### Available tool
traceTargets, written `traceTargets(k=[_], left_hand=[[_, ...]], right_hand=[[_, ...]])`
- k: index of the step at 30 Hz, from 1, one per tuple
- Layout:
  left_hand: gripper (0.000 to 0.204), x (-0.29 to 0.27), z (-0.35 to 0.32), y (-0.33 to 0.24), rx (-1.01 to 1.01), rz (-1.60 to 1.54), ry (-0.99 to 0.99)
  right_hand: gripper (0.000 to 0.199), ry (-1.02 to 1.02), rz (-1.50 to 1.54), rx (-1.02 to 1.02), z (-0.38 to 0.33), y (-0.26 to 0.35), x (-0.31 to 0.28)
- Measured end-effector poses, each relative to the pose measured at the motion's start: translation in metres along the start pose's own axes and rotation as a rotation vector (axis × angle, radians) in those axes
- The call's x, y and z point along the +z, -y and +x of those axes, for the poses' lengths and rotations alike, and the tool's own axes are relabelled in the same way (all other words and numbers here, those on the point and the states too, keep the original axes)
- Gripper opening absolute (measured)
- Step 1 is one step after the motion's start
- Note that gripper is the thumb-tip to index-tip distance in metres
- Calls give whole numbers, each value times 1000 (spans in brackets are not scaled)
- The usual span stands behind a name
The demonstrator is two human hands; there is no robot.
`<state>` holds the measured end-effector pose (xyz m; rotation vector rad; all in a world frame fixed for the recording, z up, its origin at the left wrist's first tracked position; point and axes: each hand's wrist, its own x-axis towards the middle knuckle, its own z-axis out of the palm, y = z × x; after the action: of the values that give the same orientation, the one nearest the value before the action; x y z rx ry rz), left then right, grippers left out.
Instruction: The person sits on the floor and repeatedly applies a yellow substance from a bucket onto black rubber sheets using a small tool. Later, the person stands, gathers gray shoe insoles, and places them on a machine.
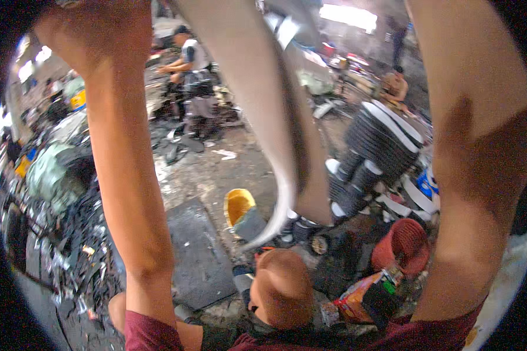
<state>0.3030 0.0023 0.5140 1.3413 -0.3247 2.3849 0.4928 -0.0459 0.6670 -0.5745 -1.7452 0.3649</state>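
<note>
Both my arms are raised. My left hand (93, 26) is at the upper left, cut by the top edge, its fingers not made out. The right forearm (474, 128) rises along the right side, and its hand lies beyond the frame. Between the arms a long pale grey strip (249, 76) with a dark edge hangs from the top and curls at its lower end, smeared by motion. What holds its upper end is out of sight. Under the curl are a yellow-lined grey cup-shaped piece (240, 205) and a dark flat board (196, 251) on the ground.
Stacks of black ribbed pieces with white ends (380, 137) stand at the right. Nearer are a red plastic basket (401, 245) and an orange packet (357, 298). Dark scraps (88, 257) cover the left ground. One person (190, 58) sits far left; another (395, 85) crouches far right.
</note>
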Motion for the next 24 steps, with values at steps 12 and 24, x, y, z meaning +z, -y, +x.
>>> traceTargets(k=[12,24], left_hand=[[100,-127,-13,5,-278,130,268],[80,-200,-50,-34,-696,222,108]], right_hand=[[69,-92,-138,350,-75,-105,143],[66,-413,-30,-182,-146,-185,178]])
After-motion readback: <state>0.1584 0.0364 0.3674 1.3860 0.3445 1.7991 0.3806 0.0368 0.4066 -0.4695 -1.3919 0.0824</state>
